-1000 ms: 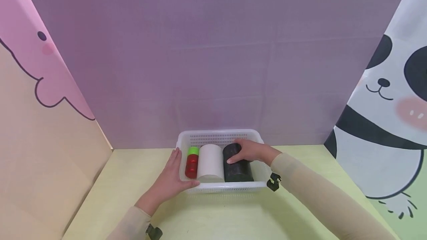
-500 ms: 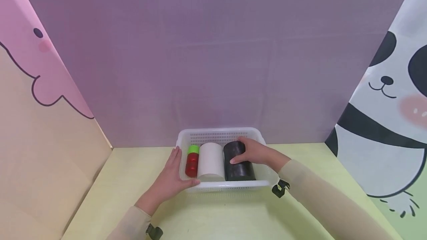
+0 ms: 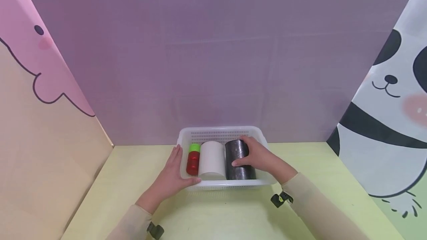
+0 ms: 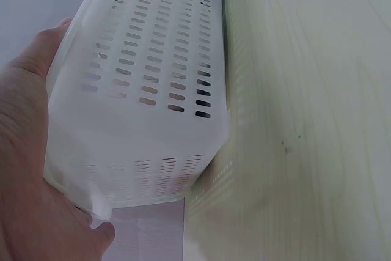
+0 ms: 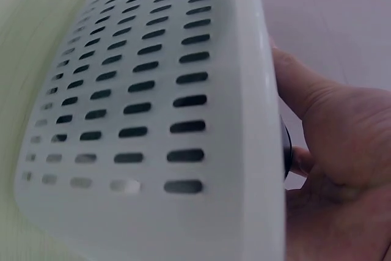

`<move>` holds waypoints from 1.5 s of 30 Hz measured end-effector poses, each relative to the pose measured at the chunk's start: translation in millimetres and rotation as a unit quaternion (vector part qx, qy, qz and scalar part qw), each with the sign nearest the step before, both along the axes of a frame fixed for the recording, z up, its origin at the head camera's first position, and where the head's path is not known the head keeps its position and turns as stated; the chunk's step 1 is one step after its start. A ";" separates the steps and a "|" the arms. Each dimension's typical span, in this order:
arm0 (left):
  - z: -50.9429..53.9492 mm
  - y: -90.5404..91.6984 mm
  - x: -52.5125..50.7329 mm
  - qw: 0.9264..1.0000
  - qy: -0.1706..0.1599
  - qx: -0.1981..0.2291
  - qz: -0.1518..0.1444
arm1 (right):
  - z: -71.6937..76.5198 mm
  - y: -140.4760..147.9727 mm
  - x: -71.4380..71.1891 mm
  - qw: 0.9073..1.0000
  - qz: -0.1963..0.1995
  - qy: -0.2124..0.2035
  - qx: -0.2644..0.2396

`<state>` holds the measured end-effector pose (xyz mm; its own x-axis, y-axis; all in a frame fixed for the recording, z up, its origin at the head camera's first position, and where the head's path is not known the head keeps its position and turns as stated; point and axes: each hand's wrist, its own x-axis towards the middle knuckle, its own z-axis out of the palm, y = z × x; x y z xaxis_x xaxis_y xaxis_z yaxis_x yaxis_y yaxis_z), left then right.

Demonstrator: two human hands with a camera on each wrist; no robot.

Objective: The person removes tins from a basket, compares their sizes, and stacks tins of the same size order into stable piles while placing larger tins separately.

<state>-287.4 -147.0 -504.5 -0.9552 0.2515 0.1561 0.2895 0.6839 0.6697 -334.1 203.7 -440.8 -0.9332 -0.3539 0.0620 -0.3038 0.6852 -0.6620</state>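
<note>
A white perforated plastic basket sits on the table, shown close up in both wrist views. My left hand holds its front left corner, thumb along the front rim and fingers on the left side. Inside, from left to right, lie a small red bottle with a green cap, a white cylinder and a black cylinder. With thumb on top and fingers at the far end, my right hand grips the black cylinder. The basket's wall hides most of that cylinder in the right wrist view.
The pale wooden table extends in front of the basket and to both sides. Behind the basket stands a purple backdrop. Printed panels flank the table, a pink figure at left and a panda at right.
The right wrist and forearm have swung lower and slightly to the right, while the right hand stays on the black cylinder. The left hand keeps its place on the basket corner.
</note>
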 end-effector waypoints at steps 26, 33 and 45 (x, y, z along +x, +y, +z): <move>3.8 1.3 1.1 1.000 -0.010 -0.003 0.005 | -15.1 -9.5 16.1 0.990 -0.026 0.127 -0.061; 5.9 2.8 3.3 1.000 -0.011 0.003 0.007 | -21.5 -19.2 16.9 0.979 -0.082 0.140 -0.123; 8.6 3.3 5.8 1.000 -0.009 0.002 0.006 | -23.9 -17.8 22.8 0.983 -0.107 0.090 -0.122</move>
